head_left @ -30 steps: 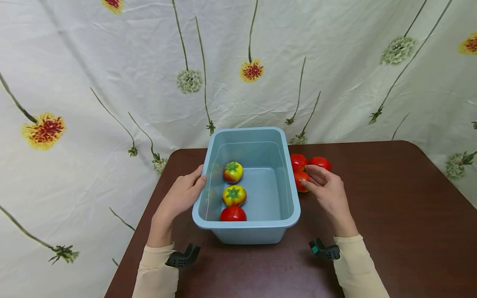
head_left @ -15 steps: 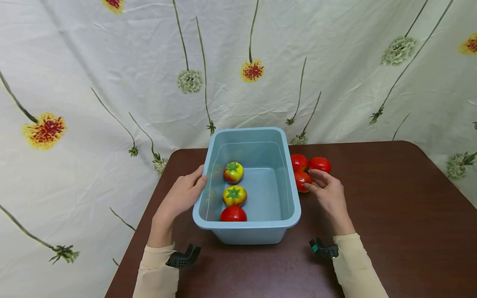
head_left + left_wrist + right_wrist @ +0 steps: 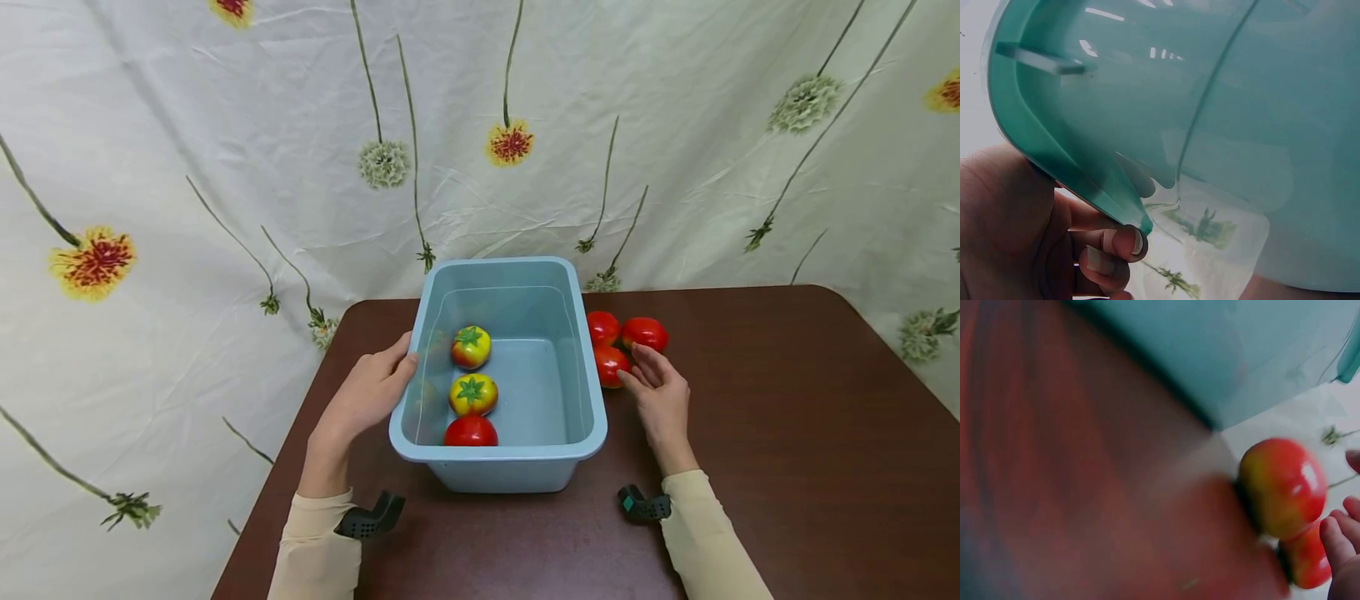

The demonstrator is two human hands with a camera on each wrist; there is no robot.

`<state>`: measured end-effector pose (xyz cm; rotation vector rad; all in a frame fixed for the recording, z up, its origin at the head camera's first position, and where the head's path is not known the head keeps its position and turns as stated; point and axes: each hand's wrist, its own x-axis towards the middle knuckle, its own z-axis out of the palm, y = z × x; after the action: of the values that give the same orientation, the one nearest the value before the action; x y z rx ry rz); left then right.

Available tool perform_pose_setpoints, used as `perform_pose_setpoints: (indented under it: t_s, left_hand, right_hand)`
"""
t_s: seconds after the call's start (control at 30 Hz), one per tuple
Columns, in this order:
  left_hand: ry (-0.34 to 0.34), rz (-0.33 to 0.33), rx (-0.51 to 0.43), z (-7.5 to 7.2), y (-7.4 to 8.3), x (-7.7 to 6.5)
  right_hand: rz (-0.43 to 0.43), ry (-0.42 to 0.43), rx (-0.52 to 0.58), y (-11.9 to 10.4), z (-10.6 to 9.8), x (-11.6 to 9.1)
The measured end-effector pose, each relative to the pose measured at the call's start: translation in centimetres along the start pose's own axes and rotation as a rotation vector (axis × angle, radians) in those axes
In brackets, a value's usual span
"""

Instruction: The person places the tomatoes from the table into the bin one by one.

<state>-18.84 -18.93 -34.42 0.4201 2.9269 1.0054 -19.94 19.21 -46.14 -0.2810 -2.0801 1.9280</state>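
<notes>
Three red tomatoes (image 3: 612, 367) sit clustered on the table, just beside the right wall of a blue bin (image 3: 498, 452). The right hand (image 3: 662, 396) is next to the nearest of them, thumb and fingers loosely bent with a narrow gap between their tips, holding nothing; whether they touch the tomato is hard to tell. The left hand (image 3: 367, 392) grips the bin's left rim, its fingers curled around the edge. Inside, along the left side, lie two yellow-and-red tomatoes (image 3: 473, 394) with green leafy tops and one red tomato (image 3: 471, 431), partly hidden by the near rim. The dark brown table (image 3: 787, 433) stands before a white flowered cloth (image 3: 300, 125).
</notes>
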Motion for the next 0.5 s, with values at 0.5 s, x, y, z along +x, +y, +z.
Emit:
perform_pose_setpoints:
  t_s: [0.5]
  left_hand:
    - [-0.002, 0.006, -0.006, 0.1, 0.1, 0.2]
  right_hand:
    - [-0.034, -0.035, -0.109, 2.5, -0.1, 0.4]
